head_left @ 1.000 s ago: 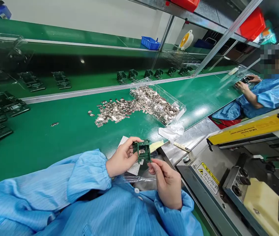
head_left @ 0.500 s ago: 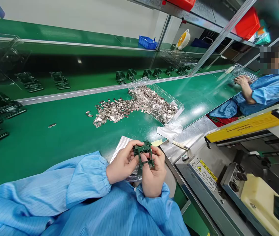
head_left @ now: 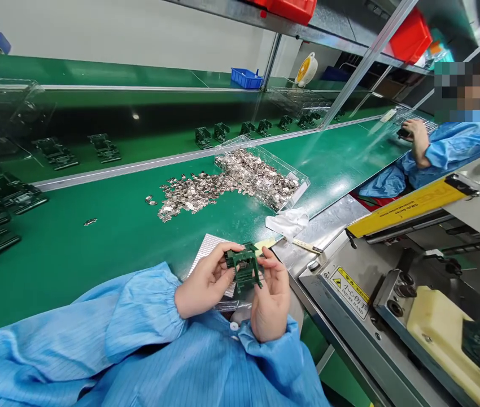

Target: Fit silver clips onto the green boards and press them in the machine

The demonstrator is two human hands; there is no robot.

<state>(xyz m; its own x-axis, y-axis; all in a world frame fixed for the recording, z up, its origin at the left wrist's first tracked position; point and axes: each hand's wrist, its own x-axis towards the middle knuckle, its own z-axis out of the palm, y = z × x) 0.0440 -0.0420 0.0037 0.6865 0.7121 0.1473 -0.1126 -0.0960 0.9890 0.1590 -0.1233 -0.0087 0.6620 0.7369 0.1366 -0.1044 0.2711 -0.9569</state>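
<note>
A dark green plastic frame (head_left: 244,265) with a square opening is held up in front of my body. My left hand (head_left: 206,281) grips its left side, thumb below and fingers above. At its right edge, the thumb and fingertips of my right hand (head_left: 271,297) hold it more loosely. Below and behind my left hand lies a white finely gridded sheet (head_left: 201,251). Farther off on the green bench, small silvery metal pieces (head_left: 189,193) spill in a heap from a tipped clear plastic box (head_left: 297,198).
More green frames (head_left: 222,131) line the back ledge, with others (head_left: 15,189) at the left. A white cloth (head_left: 286,223) lies beside the metal machine (head_left: 350,294) with a yellow bar (head_left: 407,208) on my right. A co-worker's hand (head_left: 415,133) is at the far right.
The green frame has turned slightly in my hands. My right thumb has come out of its opening to the right edge, and the right fingers have loosened. The view has shifted a little.
</note>
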